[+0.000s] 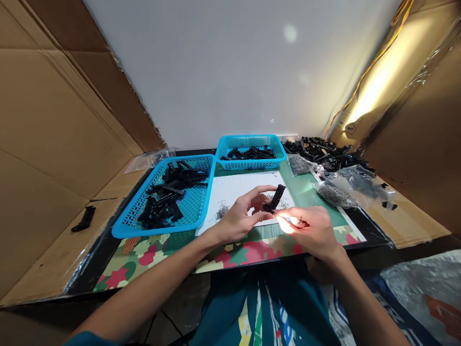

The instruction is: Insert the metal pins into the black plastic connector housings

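Note:
My left hand grips a black plastic part, long and narrow with a wider foot, tilted upright above the white sheet. Close against the foot of that part, my right hand is closed in a pinch under bright light. Whatever its fingertips hold is too small to name. On the sheet lie a small pile of tiny metal pieces left of my hands and more metal pieces behind them, partly hidden.
A blue basket of black parts stands at left, and another blue basket at the back. Black parts are heaped at back right. Plastic bags of small metal pieces lie right. One black part rests far left. Cardboard walls flank the table.

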The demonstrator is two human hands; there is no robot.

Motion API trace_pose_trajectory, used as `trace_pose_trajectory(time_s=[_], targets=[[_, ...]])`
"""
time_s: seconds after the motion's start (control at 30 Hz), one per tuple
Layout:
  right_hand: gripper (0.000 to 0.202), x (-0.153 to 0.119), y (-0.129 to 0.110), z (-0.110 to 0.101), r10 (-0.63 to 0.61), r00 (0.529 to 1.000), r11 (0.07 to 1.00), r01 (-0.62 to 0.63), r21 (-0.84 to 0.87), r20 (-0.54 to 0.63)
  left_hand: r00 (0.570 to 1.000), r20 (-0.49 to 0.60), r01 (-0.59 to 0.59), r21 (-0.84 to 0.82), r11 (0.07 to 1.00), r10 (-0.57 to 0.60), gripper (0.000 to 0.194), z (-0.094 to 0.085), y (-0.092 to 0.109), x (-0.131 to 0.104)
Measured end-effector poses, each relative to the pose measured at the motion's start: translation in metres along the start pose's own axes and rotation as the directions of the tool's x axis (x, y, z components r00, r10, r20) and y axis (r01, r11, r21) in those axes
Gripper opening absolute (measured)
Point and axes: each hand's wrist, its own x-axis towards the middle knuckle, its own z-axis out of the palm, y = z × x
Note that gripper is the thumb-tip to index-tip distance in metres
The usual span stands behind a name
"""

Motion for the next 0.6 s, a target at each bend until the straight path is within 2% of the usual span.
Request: trace_pose_trajectory(time_s=[0.13, 0.27, 0.4, 0.6], targets=[[0.024, 0.000, 0.002, -0.005, -0.023, 0.997, 0.996, 0.029, -0.084, 0.078, 0.998, -0.057, -0.018, 0.018, 1.000, 0.019, 0.060, -0.001, 0.000, 0.000], [0.029, -0.001, 0.004, -0.011, -0.076, 0.982, 0.986, 0.099, -0.133, 0.172, 0.998, -0.052, -0.022, 0.036, 0.999, 0.024, 0.060, -0.002, 0.001, 0.000], [0.031, 0.000, 0.005, -0.013, -0.090, 0.971, 0.988, 0.116, -0.105, 0.222, 0.998, -0.051, -0.035, 0.074, 0.997, 0.039, 0.058, -0.003, 0.002, 0.000], [0.032, 0.003, 0.004, -0.014, -0.045, 0.967, 0.999, 0.038, 0.032, 0.250, 0.998, -0.031, -0.051, 0.096, 0.994, 0.055, 0.053, -0.003, -0.002, 0.000]])
